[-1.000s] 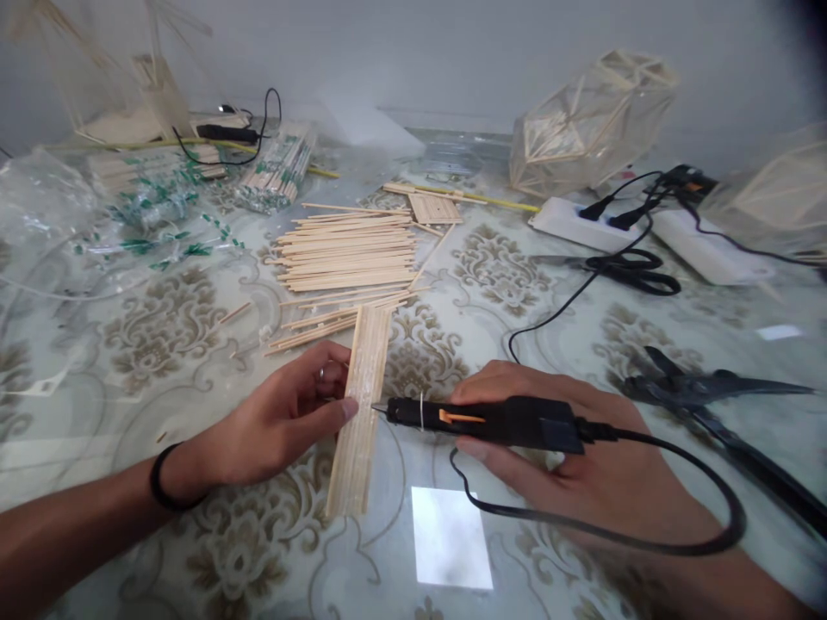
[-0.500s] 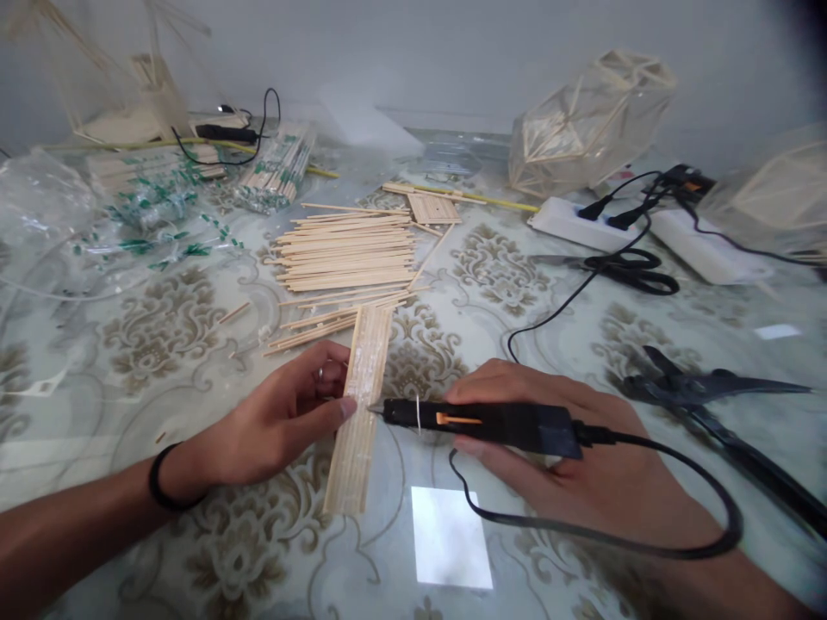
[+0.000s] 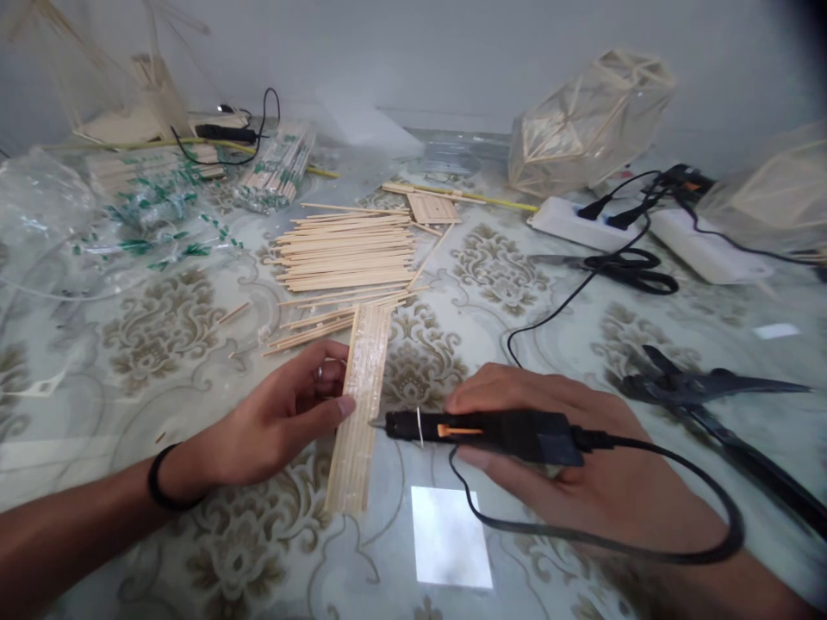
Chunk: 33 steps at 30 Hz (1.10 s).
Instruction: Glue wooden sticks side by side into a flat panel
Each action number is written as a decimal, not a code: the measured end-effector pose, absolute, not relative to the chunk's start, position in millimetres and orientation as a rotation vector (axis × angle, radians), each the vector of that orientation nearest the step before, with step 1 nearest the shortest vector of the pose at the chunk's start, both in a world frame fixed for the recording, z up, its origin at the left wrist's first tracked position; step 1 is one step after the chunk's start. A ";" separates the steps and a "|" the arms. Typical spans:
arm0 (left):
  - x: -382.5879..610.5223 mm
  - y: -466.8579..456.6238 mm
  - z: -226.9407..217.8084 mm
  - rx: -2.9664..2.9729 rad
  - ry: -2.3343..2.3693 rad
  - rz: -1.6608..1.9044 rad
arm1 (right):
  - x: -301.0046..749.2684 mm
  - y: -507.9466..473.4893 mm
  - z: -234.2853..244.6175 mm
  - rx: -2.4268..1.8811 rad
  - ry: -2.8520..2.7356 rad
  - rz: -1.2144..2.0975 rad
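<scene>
A narrow panel of thin wooden sticks (image 3: 362, 370) laid side by side stands out in front of me, with shiny, clear patches across its face. My left hand (image 3: 284, 413) grips its left edge, thumb on the front and fingers partly hidden behind. In my right hand (image 3: 568, 465) is a black corded hot glue pen (image 3: 497, 433) with an orange slider and a pale band round its front. Its metal tip points left and sits at the panel's right edge; whether it touches cannot be told.
Loose wooden sticks (image 3: 349, 251) lie beyond the panel. Pliers (image 3: 717, 387) and black scissors (image 3: 620, 265) are on the right, near a white power strip (image 3: 581, 224). Plastic wrappers (image 3: 148, 207) crowd the back left. A wrapped stick frame (image 3: 587, 120) stands at the back right.
The glue pen's tip has shifted slightly down along the panel's right edge, together with my right hand. My left hand keeps hold of the panel, which has barely moved.
</scene>
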<state>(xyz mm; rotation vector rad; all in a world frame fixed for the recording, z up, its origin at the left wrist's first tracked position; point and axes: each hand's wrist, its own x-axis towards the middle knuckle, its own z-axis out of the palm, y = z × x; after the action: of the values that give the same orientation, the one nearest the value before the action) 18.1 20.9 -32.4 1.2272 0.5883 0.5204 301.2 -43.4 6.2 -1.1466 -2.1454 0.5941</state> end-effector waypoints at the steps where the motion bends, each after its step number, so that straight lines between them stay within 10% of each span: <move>1: 18.2 20.8 -32.1 1.223 0.593 0.522 | 301.3 -43.2 5.9 -1.116 -2.171 0.623; 33: 17.7 21.6 -36.3 1.185 0.543 0.525 | 305.8 -41.9 -1.5 -1.177 -2.074 0.694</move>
<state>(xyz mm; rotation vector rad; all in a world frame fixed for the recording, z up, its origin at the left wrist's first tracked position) 17.7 21.6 -36.3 1.1848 0.5428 0.5254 305.8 -41.9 -1.5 -1.1768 -2.0738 0.6940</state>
